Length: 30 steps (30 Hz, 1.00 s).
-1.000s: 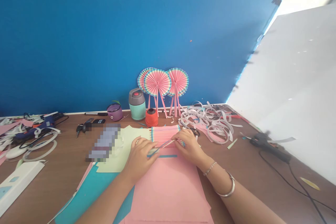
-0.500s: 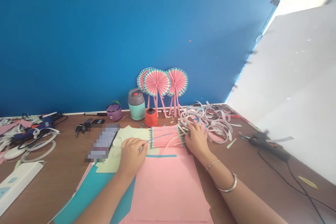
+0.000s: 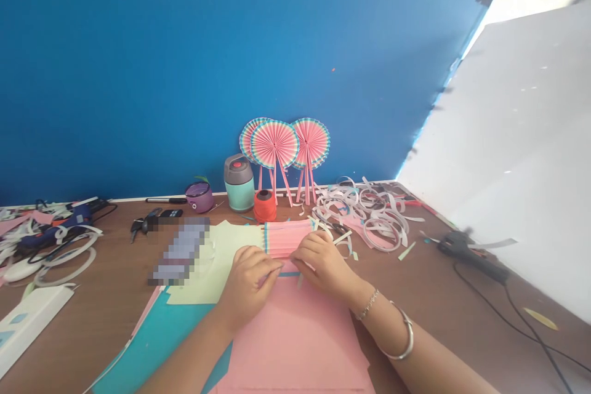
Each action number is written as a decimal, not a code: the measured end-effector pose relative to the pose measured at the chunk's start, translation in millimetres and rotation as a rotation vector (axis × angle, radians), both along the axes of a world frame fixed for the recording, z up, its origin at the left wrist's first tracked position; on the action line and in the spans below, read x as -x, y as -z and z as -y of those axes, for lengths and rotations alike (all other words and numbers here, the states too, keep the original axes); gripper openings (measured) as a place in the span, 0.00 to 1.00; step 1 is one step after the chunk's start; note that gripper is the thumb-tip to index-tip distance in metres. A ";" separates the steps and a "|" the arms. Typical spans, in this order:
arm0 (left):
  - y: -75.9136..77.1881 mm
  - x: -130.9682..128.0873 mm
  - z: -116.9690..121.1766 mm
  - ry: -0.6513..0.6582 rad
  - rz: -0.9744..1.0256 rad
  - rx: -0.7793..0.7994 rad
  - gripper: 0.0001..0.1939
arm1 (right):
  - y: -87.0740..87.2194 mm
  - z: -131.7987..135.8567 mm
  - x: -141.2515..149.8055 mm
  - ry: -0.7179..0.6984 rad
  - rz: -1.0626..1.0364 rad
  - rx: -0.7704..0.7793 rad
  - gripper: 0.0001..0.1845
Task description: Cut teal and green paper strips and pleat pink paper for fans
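My left hand is closed in a pinch, its fingertips close to those of my right hand, which is pinched too. Between them they hold a narrow paper strip, mostly covered by the fingers; a pale end hangs below my right fingers. Under the hands lies a large pink paper sheet, with a blue strip across its top. Just beyond is a pleated pink paper piece with a striped blue and yellow edge, partly hidden by my right hand.
Behind stand several pink folded-paper fans, a turquoise flask and a red thread spool. Curled white strips pile at right, near a black glue gun. Pale green paper and a phone lie left.
My right hand has come left and nearer, away from the dark tool among the scraps. My left hand has moved right and slightly down; the hands now meet over the pink sheet.
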<state>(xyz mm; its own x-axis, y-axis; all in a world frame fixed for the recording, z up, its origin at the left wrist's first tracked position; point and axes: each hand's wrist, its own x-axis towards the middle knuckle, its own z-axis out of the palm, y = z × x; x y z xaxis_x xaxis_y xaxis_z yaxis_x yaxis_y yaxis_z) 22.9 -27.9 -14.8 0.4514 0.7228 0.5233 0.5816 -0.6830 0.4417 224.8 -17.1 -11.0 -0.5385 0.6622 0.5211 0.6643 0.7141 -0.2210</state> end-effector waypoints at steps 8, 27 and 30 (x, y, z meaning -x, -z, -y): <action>-3.6 -2.2 5.4 0.061 -0.024 0.101 0.09 | -3.7 -4.5 -25.1 0.226 -0.276 0.477 0.17; -8.5 -10.6 30.0 0.432 -0.264 0.266 0.10 | 0.2 -8.2 -21.7 0.111 -0.507 0.732 0.18; -6.5 -11.5 29.5 0.336 -0.251 0.275 0.11 | -10.4 -3.4 -26.1 0.079 -0.518 0.792 0.18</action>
